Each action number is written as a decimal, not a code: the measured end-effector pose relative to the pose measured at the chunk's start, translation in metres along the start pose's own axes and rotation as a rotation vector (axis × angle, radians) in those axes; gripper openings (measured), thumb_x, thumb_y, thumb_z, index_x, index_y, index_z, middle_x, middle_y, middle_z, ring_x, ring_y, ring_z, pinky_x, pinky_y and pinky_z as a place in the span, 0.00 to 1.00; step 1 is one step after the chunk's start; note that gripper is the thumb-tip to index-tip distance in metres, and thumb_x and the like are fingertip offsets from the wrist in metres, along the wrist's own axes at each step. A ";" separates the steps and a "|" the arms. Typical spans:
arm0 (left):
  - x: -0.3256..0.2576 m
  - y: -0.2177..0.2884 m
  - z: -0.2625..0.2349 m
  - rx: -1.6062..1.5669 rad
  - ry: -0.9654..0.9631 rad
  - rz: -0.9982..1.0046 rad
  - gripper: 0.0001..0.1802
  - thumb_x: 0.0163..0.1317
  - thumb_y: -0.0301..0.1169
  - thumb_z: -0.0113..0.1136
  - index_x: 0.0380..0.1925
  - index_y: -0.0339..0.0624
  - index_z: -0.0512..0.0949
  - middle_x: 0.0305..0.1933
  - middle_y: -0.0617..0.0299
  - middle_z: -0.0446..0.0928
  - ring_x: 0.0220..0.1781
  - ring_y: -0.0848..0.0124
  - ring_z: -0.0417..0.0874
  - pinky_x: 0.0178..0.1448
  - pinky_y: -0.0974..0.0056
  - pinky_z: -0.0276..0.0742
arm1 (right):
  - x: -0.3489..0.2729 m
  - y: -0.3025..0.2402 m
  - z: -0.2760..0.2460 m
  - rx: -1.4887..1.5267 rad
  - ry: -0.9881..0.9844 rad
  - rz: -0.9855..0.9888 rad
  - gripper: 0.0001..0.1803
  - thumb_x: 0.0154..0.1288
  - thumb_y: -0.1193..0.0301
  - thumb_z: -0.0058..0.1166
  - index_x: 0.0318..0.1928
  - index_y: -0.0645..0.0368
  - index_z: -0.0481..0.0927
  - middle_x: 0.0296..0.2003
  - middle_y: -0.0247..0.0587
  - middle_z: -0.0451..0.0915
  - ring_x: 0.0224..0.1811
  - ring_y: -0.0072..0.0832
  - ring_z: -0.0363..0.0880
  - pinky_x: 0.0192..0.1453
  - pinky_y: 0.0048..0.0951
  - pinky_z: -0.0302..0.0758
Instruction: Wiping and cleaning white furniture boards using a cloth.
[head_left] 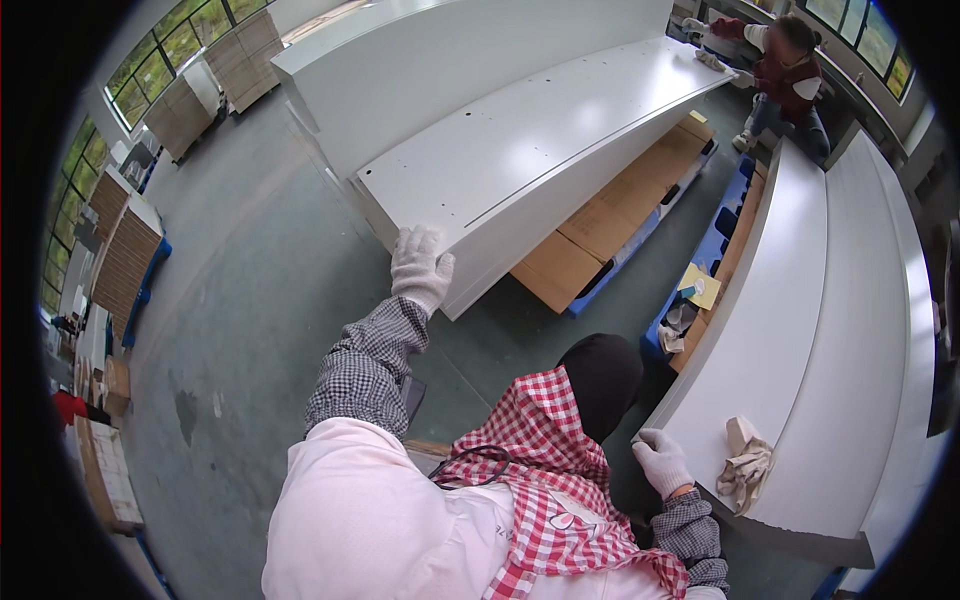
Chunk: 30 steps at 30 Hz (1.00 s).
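Observation:
My left hand point(421, 269), in a whitish knit glove, lies on the near-left end of a long white panel point(540, 140). Its fingers are stretched out and the thumb stands apart. Dark holes and a long groove mark the panel's top. My right hand point(664, 463), also gloved, is closed beside the near corner of a second stack of white panels point(760, 370); its fingertips are hidden, so whether it grips anything cannot be made out. On that stack, to the right of the hand, lie a crumpled beige cloth point(745, 474) and a small pale block point(739, 434).
A person point(785, 75) in dark red crouches at the far right, a gloved hand with a cloth on the panel's far end. Brown cardboard point(585, 238) lies on a blue pallet beneath the panel. Another blue pallet point(712, 240) carries small items. Board stacks point(125, 250) stand left.

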<state>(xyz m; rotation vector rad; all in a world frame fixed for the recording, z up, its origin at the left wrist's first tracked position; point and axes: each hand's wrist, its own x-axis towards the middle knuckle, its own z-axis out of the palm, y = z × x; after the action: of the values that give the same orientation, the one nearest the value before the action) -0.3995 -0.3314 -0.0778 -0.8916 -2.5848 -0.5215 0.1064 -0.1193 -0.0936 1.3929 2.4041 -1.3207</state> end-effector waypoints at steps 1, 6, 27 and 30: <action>0.000 0.001 -0.001 -0.005 -0.004 -0.008 0.32 0.68 0.43 0.65 0.69 0.41 0.73 0.76 0.44 0.67 0.81 0.38 0.60 0.86 0.45 0.55 | -0.001 -0.001 -0.001 0.002 0.000 -0.002 0.27 0.68 0.59 0.61 0.60 0.64 0.83 0.54 0.53 0.88 0.58 0.41 0.87 0.67 0.35 0.80; -0.002 0.001 0.002 -0.005 0.025 -0.008 0.34 0.67 0.42 0.66 0.69 0.40 0.73 0.77 0.43 0.67 0.81 0.37 0.60 0.85 0.45 0.56 | -0.002 0.001 -0.001 0.008 0.006 -0.019 0.27 0.68 0.58 0.61 0.60 0.64 0.83 0.54 0.52 0.88 0.59 0.41 0.87 0.67 0.35 0.80; -0.018 -0.002 0.016 -0.014 0.095 0.004 0.38 0.60 0.41 0.69 0.70 0.43 0.71 0.76 0.44 0.66 0.80 0.38 0.61 0.83 0.42 0.61 | -0.008 -0.008 -0.009 -0.096 0.013 -0.047 0.28 0.69 0.56 0.59 0.62 0.62 0.82 0.57 0.52 0.87 0.61 0.43 0.85 0.69 0.37 0.78; -0.015 -0.005 0.011 0.016 0.145 0.054 0.34 0.59 0.41 0.71 0.64 0.41 0.74 0.71 0.46 0.71 0.77 0.45 0.66 0.84 0.42 0.57 | -0.011 -0.020 -0.013 -0.056 -0.038 -0.009 0.29 0.70 0.55 0.59 0.63 0.61 0.82 0.58 0.52 0.86 0.62 0.45 0.85 0.70 0.37 0.77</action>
<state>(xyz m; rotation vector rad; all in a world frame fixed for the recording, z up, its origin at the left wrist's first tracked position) -0.3940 -0.3376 -0.0952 -0.8819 -2.4250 -0.5291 0.1026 -0.1222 -0.0679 1.3318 2.4060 -1.2595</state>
